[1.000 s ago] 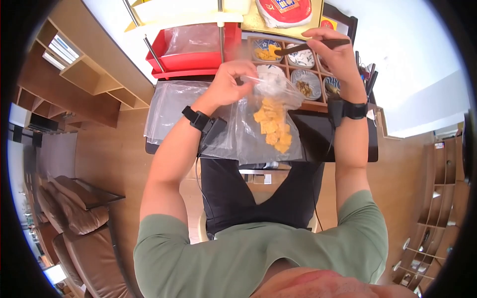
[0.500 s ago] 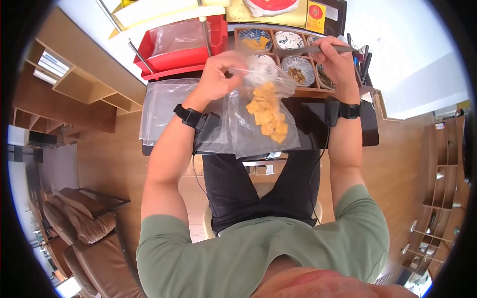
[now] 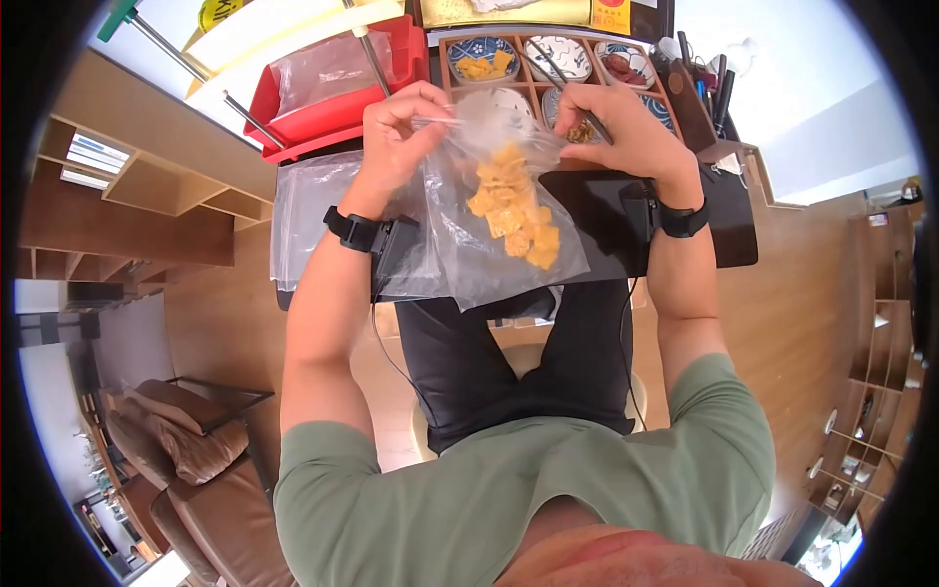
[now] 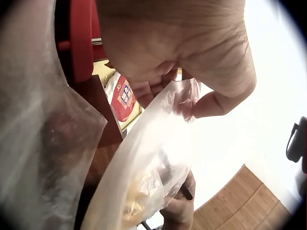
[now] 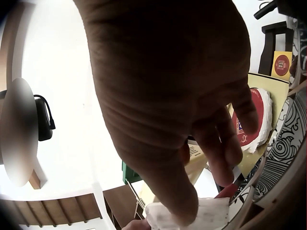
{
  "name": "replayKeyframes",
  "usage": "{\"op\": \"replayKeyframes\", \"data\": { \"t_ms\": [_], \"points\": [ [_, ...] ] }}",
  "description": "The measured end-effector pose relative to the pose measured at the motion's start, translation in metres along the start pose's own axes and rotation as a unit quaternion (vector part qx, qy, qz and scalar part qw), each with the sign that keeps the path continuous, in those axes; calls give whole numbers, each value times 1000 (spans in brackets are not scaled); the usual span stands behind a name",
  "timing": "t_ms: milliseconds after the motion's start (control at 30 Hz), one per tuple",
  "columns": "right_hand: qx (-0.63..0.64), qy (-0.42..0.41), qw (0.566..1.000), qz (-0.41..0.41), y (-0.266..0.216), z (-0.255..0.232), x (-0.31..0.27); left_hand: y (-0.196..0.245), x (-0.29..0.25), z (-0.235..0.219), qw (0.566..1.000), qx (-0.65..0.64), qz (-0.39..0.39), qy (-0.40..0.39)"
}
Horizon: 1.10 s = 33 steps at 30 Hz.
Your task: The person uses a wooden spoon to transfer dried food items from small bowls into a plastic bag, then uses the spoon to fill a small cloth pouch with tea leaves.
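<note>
My left hand pinches the upper left edge of a clear plastic bag, with thumb and fingers together at the film. Yellow square chips lie in a heap inside the bag. At the bag's upper right edge my right hand has its thumb and fingers at the film. That hand also holds a slim dark utensil, which points away over the divided tray. In the right wrist view the right thumb presses against whitish film. The left wrist view shows the bag's mouth stretched between both hands.
A wooden divided tray holds patterned bowls, one with yellow chips, another with dark red pieces. Flat clear bags lie at the left. A red bin with bags stands behind. Pens stand at the right.
My right hand has come down and left from above the tray to the bag's right edge. The utensil has swung from near level to pointing away. My left hand keeps its pinch.
</note>
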State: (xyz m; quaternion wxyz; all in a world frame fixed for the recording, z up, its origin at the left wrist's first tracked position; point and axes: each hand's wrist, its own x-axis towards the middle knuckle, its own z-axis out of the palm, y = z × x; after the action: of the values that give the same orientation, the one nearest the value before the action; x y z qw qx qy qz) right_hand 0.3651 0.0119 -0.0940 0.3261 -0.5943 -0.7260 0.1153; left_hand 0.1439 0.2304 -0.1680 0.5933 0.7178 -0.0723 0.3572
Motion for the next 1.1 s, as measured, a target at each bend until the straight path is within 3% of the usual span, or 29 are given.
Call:
{"op": "replayKeyframes", "data": {
  "t_ms": [33,167,300,367,433,500,633,700,767,1000,1100],
  "points": [
    [-6,-30,999,15,0,-1,0,-1,0,0,1000,-1,9,8],
    [-13,-19,1000,-4,7,2,-1,-1,1,-2,1000,6,12,2],
    [37,43,998,-15,16,-7,-8,2,2,-4,1000,-8,16,-9],
    [214,127,969,1,15,-9,-13,4,1,-5,999,-18,18,-21],
    [220,128,967,14,15,-12,-15,6,0,-3,999,-42,-18,-22],
    [234,124,963,41,16,-16,-16,8,0,-2,998,-49,-16,-29],
    [290,132,948,20,18,-19,-17,16,3,-1,998,-50,7,-33],
    [269,104,957,20,18,-19,-16,17,3,0,998,-48,3,-30],
    [248,79,964,49,14,-18,-15,21,1,2,996,-42,-51,-52],
    [318,-16,947,39,12,-23,-18,28,3,3,988,4,-72,-138],
    [337,-17,940,51,12,-23,-19,29,3,5,979,-13,-97,-178]
  ]
}}
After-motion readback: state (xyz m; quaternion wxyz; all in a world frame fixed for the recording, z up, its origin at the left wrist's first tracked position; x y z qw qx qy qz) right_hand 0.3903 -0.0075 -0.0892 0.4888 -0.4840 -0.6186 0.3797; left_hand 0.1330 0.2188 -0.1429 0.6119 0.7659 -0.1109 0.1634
